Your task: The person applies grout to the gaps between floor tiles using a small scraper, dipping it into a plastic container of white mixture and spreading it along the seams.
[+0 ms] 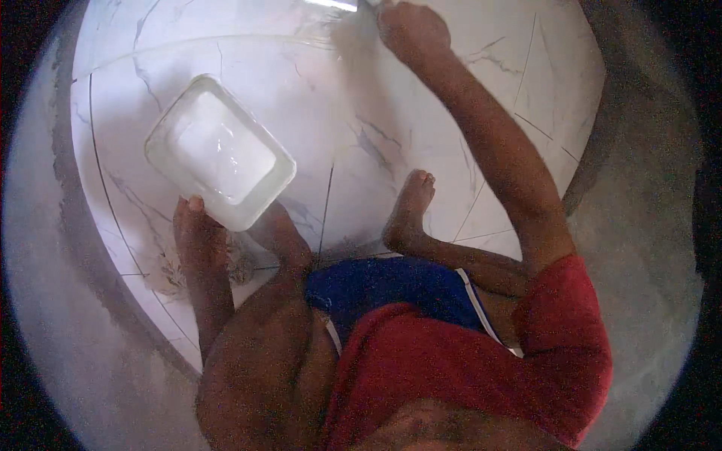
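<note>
My left hand point(199, 233) grips the near rim of a white rectangular plastic tub point(282, 177), its thumb over the edge. White material with a shiny, wet-looking surface fills much of the tub. At the upper edge of the view, my right arm is stretched far forward over the tiles. My right hand point(414, 34) is closed round a tool that is mostly cut off by the picture's edge. Its kind cannot be made out. A bright, flat strip point(331, 4) shows just left of that hand; whether it belongs to the tool is unclear.
White marble-patterned tiles point(361, 143) with dark veins and joints cover the floor. Grey, rough surfaces border them at left point(45, 316) and right point(639, 188). My bare foot point(414, 203) rests on the tiles. A pale, frayed tuft point(241, 259) lies beside my left hand.
</note>
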The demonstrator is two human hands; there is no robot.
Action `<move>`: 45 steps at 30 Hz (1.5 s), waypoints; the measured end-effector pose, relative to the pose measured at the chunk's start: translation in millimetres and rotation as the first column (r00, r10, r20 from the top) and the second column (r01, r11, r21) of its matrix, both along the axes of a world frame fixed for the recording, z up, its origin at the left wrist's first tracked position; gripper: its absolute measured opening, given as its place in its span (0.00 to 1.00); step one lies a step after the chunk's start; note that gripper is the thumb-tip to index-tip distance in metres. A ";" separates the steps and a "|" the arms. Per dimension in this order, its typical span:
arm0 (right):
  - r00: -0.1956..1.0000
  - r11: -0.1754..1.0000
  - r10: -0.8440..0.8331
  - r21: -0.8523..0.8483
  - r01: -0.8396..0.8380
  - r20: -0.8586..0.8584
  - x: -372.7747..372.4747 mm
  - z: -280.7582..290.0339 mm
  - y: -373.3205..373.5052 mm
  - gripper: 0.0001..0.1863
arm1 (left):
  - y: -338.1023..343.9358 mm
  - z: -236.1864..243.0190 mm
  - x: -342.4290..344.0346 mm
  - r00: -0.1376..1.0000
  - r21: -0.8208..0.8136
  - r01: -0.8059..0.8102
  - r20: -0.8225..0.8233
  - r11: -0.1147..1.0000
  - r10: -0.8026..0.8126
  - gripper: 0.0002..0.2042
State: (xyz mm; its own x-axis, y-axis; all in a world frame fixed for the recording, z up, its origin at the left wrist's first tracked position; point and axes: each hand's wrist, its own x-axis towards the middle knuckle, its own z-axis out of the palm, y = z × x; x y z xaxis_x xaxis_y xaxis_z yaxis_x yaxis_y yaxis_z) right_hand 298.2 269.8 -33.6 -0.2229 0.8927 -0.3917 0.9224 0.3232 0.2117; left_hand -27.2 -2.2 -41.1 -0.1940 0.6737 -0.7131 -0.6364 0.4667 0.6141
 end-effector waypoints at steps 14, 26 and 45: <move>0.987 0.981 -0.160 -0.111 0.159 -0.003 9.2 34.0 -101.9 0.16 | 18.3 -8.5 0.2 0.995 0.067 0.098 0.015 0.993 -0.099 0.32; 0.987 0.983 -0.132 -0.137 0.118 -0.093 -36.5 10.9 -199.0 0.20 | 23.0 -4.6 -0.9 0.991 -0.025 0.131 -0.035 0.991 -0.131 0.34; 0.898 0.915 0.349 0.303 -0.265 -0.268 -2.4 26.0 -43.7 0.10 | 24.2 18.6 5.9 0.881 -0.225 0.284 -0.323 0.932 -0.346 0.26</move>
